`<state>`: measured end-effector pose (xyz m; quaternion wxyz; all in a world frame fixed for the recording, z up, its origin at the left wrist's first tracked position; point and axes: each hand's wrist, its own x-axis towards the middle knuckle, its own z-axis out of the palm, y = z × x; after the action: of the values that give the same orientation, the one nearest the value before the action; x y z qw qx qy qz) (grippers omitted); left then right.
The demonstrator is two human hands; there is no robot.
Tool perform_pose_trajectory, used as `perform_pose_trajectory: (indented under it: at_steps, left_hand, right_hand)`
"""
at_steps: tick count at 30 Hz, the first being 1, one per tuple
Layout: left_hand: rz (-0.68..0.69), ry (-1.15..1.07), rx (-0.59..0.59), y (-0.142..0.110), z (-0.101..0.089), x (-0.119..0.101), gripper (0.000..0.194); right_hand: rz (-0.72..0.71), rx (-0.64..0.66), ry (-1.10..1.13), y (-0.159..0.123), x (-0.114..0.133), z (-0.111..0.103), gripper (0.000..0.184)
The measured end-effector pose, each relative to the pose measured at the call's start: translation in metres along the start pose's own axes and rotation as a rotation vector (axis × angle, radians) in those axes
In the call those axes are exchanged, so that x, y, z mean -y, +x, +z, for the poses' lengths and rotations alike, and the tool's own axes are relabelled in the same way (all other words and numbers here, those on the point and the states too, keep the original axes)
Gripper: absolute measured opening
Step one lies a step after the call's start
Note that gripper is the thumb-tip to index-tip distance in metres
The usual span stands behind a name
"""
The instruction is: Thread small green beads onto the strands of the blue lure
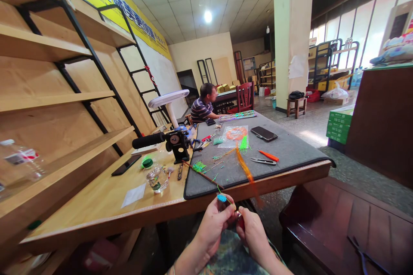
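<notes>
My left hand (213, 223) is closed around a small bright-blue knotted cord piece (221, 198), low in front of the table's edge. A thin yellow-green cord (229, 200) runs from it toward the pinched fingertips. Close beside it, my right hand (254, 233) is closed on a small red object with a shiny metal end, which looks like a lighter (240, 220); the fingers cover most of it. On the grey mat (222, 165) just beyond lie orange threads (243, 165), a bundle of green cords (199, 166), thread snips (263, 161) and an orange pen-like tool (269, 155).
A black clamp stand (177, 146) is at the mat's left edge, near a clear cup (158, 180) and a green cap (147, 163). A phone (263, 133) lies on the mat. Another person (202, 105) sits at the far side. A dark wooden bench (351, 223) stands at right.
</notes>
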<state>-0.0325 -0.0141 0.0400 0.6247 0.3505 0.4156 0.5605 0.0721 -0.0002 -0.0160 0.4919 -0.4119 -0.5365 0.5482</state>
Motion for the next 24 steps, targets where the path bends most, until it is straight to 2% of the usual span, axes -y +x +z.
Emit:
perform_pose_trajectory:
  at_steps: [6, 14, 19, 24]
  left_hand:
    - [0.004, 0.003, 0.006, -0.0004, 0.0, 0.0001, 0.032]
    - [-0.003, 0.005, 0.0, 0.0002, 0.0, 0.0, 0.033]
    - [0.001, 0.006, 0.006, -0.0004, 0.0006, -0.0001, 0.033]
    - [-0.021, 0.002, -0.007, 0.0005, 0.0003, -0.0002, 0.035]
  right_hand:
    - [0.024, 0.014, -0.035, 0.0012, -0.0042, -0.0004, 0.051]
    - [0.028, -0.002, 0.029, -0.0001, 0.0011, 0.0003, 0.047]
    - [0.049, 0.009, 0.066, 0.0006, -0.0055, 0.0009, 0.049]
    - [0.042, -0.001, 0.108, -0.0012, 0.0011, 0.0012, 0.053]
